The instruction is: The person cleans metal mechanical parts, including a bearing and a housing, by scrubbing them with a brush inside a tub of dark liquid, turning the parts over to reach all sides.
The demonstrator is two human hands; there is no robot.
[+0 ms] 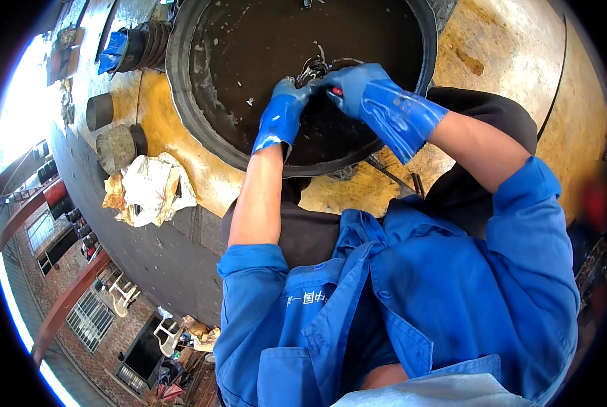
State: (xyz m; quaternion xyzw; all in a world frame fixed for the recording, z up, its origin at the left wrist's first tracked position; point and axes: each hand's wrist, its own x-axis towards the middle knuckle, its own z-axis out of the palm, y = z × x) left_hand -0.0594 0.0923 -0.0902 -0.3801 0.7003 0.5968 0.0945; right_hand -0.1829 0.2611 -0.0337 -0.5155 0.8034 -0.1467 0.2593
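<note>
Blue, glossy gloves (274,123) are worn on both hands, which are brought together over a wide black tub (181,88) of dark brown liquid (249,54). A small dark, shiny object (313,70) is gripped by the left hand (294,92), whose fingers are bent in around its near side; it is held at the middle of the tub, low over the liquid or partly in it, which cannot be told. By the right hand (359,87), just beside the left, a small red piece (337,91) is held in curled fingers; its full shape is covered by the glove. Pale flecks are scattered over the liquid. The tub is set on a yellow-brown, stained floor (507,41). Left of it, a crumpled pale cloth (155,186) is seen near a grey cylinder (115,149), with dark stacked buckets (153,46) farther off. Blue sleeves (252,266) are rolled up to the elbows.
</note>
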